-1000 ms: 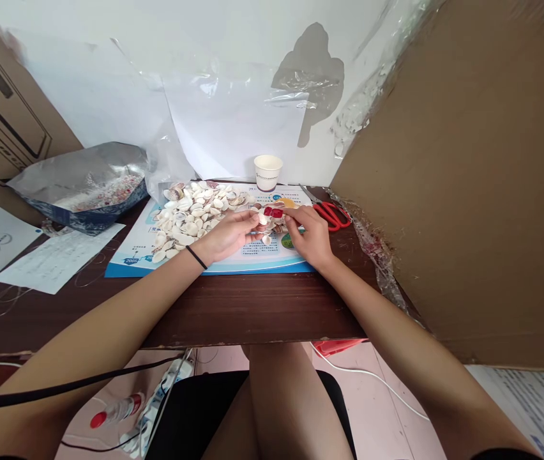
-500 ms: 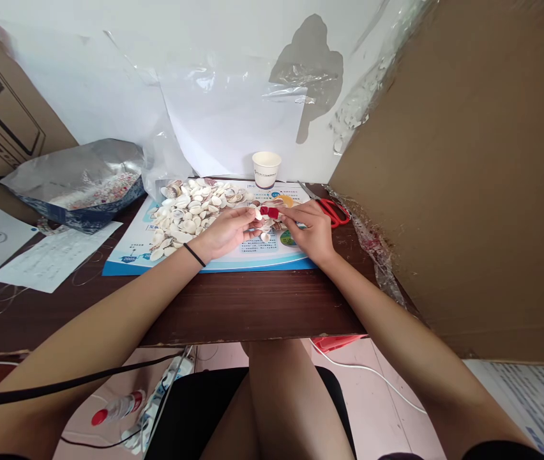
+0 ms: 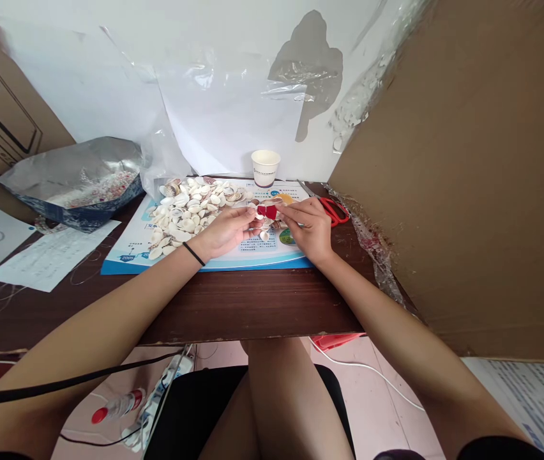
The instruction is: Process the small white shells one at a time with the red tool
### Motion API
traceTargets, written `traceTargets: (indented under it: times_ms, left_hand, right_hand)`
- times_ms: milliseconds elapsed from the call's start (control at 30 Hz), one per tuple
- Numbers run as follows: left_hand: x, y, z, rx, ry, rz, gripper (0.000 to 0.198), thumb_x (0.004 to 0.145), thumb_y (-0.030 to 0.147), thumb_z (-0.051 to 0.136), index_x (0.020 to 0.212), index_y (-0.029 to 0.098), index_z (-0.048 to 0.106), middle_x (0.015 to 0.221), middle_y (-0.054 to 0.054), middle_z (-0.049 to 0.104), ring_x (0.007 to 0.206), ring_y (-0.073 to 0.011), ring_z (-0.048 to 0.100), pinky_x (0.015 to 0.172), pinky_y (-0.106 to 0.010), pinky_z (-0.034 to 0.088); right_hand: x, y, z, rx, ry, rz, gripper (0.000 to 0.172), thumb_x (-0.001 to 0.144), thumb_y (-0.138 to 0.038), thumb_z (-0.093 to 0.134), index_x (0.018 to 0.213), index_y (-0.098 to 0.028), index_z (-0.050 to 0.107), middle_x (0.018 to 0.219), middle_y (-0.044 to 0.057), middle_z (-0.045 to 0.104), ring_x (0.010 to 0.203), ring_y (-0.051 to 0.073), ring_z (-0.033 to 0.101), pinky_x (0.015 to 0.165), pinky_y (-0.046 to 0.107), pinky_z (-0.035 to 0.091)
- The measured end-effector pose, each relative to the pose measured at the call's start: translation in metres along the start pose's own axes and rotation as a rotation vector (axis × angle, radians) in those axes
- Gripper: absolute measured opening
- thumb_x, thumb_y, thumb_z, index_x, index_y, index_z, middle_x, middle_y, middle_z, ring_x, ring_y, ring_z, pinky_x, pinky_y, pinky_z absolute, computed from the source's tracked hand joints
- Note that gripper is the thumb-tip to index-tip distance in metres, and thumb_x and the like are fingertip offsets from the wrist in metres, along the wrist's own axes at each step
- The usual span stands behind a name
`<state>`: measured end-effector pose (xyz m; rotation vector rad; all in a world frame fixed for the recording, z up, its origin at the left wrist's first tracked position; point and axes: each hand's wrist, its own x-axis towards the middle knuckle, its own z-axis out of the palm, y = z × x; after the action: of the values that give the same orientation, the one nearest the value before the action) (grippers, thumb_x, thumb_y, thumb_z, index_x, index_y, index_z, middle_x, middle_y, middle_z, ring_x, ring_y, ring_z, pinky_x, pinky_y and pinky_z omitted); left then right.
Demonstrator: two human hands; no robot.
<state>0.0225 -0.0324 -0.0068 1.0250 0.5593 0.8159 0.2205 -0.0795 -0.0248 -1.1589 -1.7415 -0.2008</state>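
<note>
My left hand (image 3: 228, 231), a black band round its wrist, is closed in a pinch on a small white seashell (image 3: 255, 214). From the other side my right hand (image 3: 308, 223) grips a small dark-red piece (image 3: 267, 211) between thumb and fingertips. The red piece touches or nearly touches the shell; its exact kind is too small to tell. A spread pile of white and brownish seashells (image 3: 188, 211) lies left of and behind my hands, on a blue and white printed sheet (image 3: 128, 255).
A paper cup (image 3: 265, 167) stands behind my hands. Red-handled scissors (image 3: 334, 211) lie beside my right hand. A plastic bag with small bits (image 3: 75, 185) and a written paper (image 3: 54, 255) are at left. A large cardboard panel (image 3: 487, 191) bounds the right side.
The red piece has turned slightly between my hands and shows as one broader red patch instead of two parts. My hands stay in nearly the same place.
</note>
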Motion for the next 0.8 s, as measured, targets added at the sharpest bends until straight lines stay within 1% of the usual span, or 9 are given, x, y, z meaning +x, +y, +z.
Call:
traceTargets:
  times_ms: [100,200,333,433,633,700,800]
  left_hand:
    - [-0.0004,0.0022,0.0004,-0.060,0.053,-0.025,0.020,0.069,0.025,0.082,0.071,0.014,0.066,0.076,-0.003,0.063,0.080,-0.0155,0.059,0.080,-0.033,0.047]
    - [-0.0010,0.0036,0.0015,-0.069,0.073,-0.034,0.019,0.069,0.024,0.082,0.072,0.014,0.066,0.077,-0.003,0.063,0.080,-0.0159,0.059,0.079,-0.033,0.047]
    - [-0.0015,0.0029,0.0024,-0.007,0.017,-0.020,0.018,0.070,0.025,0.081,0.075,0.013,0.068,0.079,-0.005,0.065,0.080,-0.0157,0.059,0.081,-0.034,0.046]
    - [-0.0009,0.0016,0.0016,0.034,-0.026,-0.014,0.022,0.070,0.029,0.082,0.079,0.013,0.070,0.081,-0.006,0.066,0.079,-0.0153,0.059,0.083,-0.035,0.045]
    - [0.0001,0.0011,-0.0010,0.007,-0.013,-0.009,0.023,0.068,0.029,0.083,0.077,0.014,0.068,0.080,-0.003,0.064,0.082,-0.0148,0.057,0.081,-0.032,0.046]
    - [-0.0001,0.0016,-0.0013,0.001,-0.011,-0.014,0.024,0.067,0.030,0.084,0.077,0.014,0.068,0.081,-0.003,0.063,0.084,-0.0146,0.057,0.080,-0.031,0.046]
    - [-0.0005,0.0020,-0.0016,0.017,-0.039,-0.013,0.025,0.068,0.031,0.083,0.078,0.014,0.068,0.081,-0.003,0.062,0.084,-0.0145,0.056,0.079,-0.031,0.046]
  right_hand:
    - [0.0005,0.0022,-0.0005,-0.032,0.011,0.003,0.019,0.092,-0.027,0.061,0.100,-0.033,0.077,0.094,0.001,0.076,0.086,0.021,0.060,0.080,0.042,0.052]
    - [0.0003,0.0024,-0.0014,-0.041,0.025,0.008,0.018,0.092,-0.027,0.061,0.099,-0.031,0.078,0.095,0.002,0.076,0.086,0.020,0.061,0.082,0.041,0.050]
    - [0.0002,-0.0003,-0.0019,-0.036,0.029,0.048,0.019,0.093,-0.029,0.060,0.100,-0.032,0.077,0.095,0.002,0.076,0.087,0.020,0.063,0.082,0.040,0.050]
    - [0.0004,-0.0007,-0.0009,0.009,0.020,0.036,0.019,0.093,-0.030,0.060,0.099,-0.031,0.078,0.093,0.002,0.075,0.087,0.020,0.064,0.082,0.039,0.049]
    - [0.0002,0.0066,0.0007,-0.021,0.000,0.021,0.019,0.092,-0.026,0.061,0.101,-0.031,0.078,0.094,0.004,0.075,0.088,0.020,0.062,0.084,0.039,0.047]
    - [0.0000,0.0084,0.0004,-0.023,0.025,0.018,0.018,0.092,-0.025,0.062,0.099,-0.030,0.078,0.094,0.004,0.075,0.086,0.020,0.061,0.082,0.039,0.047]
    - [0.0000,0.0080,-0.0008,0.000,0.072,0.007,0.017,0.091,-0.026,0.063,0.097,-0.030,0.078,0.093,0.003,0.075,0.084,0.019,0.061,0.080,0.039,0.047]
